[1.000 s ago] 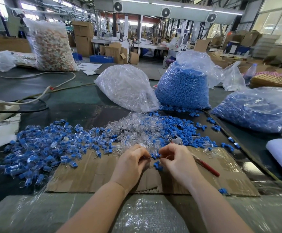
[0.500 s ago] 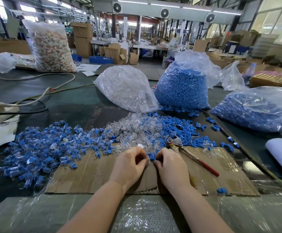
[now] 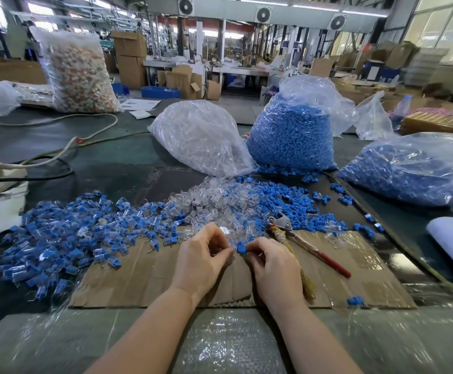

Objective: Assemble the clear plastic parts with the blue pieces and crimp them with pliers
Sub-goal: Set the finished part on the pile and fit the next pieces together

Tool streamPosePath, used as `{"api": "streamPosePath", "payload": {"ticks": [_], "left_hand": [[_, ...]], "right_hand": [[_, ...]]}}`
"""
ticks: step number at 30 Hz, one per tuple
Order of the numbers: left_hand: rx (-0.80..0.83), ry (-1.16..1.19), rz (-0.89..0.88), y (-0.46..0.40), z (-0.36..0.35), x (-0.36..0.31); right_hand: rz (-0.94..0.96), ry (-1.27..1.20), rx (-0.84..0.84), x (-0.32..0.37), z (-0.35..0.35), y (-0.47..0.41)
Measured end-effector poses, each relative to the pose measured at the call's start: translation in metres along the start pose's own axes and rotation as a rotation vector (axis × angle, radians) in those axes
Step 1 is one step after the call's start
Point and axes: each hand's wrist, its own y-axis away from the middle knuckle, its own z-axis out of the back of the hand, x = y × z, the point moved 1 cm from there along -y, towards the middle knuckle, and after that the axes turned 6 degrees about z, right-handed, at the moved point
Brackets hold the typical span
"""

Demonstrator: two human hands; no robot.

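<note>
Bags: we see two bags of blue pieces (image 3: 291, 141) at the bench's far right, and a bag of clear parts (image 3: 201, 136) beside them.
Pliers (image 3: 307, 245): on the cardboard (image 3: 144, 276), long axis running near-right to far-left, jaws pointing away.
Left hand (image 3: 201, 261): pinches a clear part (image 3: 224, 230).
Right hand (image 3: 275, 267): pinches a blue piece (image 3: 241, 249).

I count two hands, the left (image 3: 202, 261) and the right (image 3: 274, 268), and one pair of pliers (image 3: 307, 245). Two bags hold blue pieces (image 3: 291, 139) (image 3: 409, 171), one bag holds clear parts (image 3: 201, 139), and one holds pale mixed pieces (image 3: 78, 70). One cardboard sheet (image 3: 144, 276) lies below. The loose pieces are too many to count.
</note>
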Motion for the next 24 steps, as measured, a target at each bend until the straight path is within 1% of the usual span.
{"api": "streamPosePath", "payload": {"ticks": [5, 11, 16, 24], "left_hand": [[0.078, -0.049, 0.035, -0.0038, 0.0004, 0.0026], [0.072, 0.046, 0.092, -0.0066, 0.0009, 0.0031], [0.075, 0.033, 0.098, -0.0066, 0.001, 0.0031], [0.086, 0.028, 0.095, -0.0044, 0.0001, 0.0005]], "right_hand": [[-0.027, -0.09, -0.038, -0.0007, 0.0029, 0.0001], [-0.048, -0.158, -0.058, -0.0002, 0.0041, 0.0007], [-0.008, -0.167, -0.01, 0.0016, 0.0038, 0.0002], [0.028, -0.162, -0.017, 0.0028, 0.0039, 0.0018]]}}
